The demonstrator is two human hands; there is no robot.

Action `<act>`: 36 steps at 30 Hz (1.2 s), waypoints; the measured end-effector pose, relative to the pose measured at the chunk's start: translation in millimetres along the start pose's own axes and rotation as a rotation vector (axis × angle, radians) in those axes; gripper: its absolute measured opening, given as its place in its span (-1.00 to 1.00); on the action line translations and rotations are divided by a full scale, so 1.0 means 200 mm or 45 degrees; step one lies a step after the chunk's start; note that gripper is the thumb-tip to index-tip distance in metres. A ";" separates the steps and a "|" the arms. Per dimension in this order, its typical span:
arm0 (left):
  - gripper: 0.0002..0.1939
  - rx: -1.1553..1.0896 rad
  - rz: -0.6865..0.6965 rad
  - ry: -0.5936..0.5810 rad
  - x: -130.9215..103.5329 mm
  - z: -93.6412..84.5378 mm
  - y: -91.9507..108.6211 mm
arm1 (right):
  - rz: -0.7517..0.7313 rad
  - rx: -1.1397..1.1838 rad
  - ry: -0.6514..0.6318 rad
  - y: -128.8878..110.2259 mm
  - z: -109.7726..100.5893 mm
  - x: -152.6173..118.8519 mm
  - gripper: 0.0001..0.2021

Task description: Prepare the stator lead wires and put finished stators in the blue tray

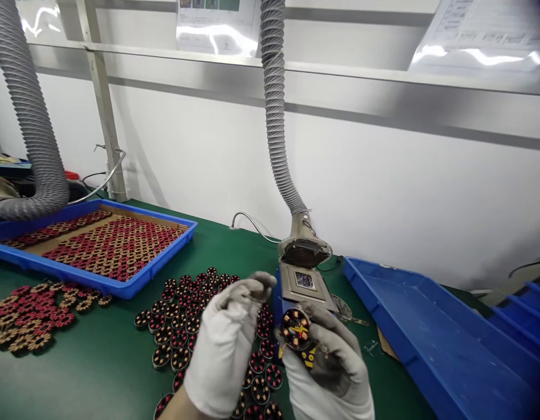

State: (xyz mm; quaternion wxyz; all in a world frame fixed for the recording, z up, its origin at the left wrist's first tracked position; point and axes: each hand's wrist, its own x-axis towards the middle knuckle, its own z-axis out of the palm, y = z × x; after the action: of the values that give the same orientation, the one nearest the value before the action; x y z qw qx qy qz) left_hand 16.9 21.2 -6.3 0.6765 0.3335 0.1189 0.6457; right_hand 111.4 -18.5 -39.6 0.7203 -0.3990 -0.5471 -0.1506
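Note:
My right hand, in a white glove with greyed fingers, grips a round motor stator with copper windings between thumb and fingers, its coil face towards me. My left hand, gloved the same way, is raised to the left of it with thumb and fingertips together; whether anything small is in them I cannot make out. Just behind the stator stands a blue solder pot with a metal top plate and a shiny square well. Many similar dark-rimmed stators lie beneath and around my left hand.
A blue tray of red and tan cores stands at left, with loose cores before it. A fume hood on a grey flexible hose hangs behind the pot. Another blue tray lies at right on the green table.

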 end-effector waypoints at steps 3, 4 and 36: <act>-0.72 0.184 -0.143 -0.089 0.02 0.01 0.06 | -0.031 -0.033 -0.058 0.02 -0.02 0.00 -0.51; -0.70 0.260 -0.222 -0.113 0.02 0.02 0.07 | -0.047 -0.041 -0.080 0.02 -0.02 0.00 -0.52; -0.93 0.509 -0.357 -0.235 0.00 0.01 0.08 | -0.143 0.039 -0.191 0.03 0.00 -0.02 -0.56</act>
State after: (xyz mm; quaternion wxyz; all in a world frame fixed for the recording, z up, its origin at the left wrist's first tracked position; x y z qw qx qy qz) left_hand 5.2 20.2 5.5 0.6881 0.4983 0.2270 0.4761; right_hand 113.0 -15.1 -45.9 0.6737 -0.3668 -0.6233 -0.1519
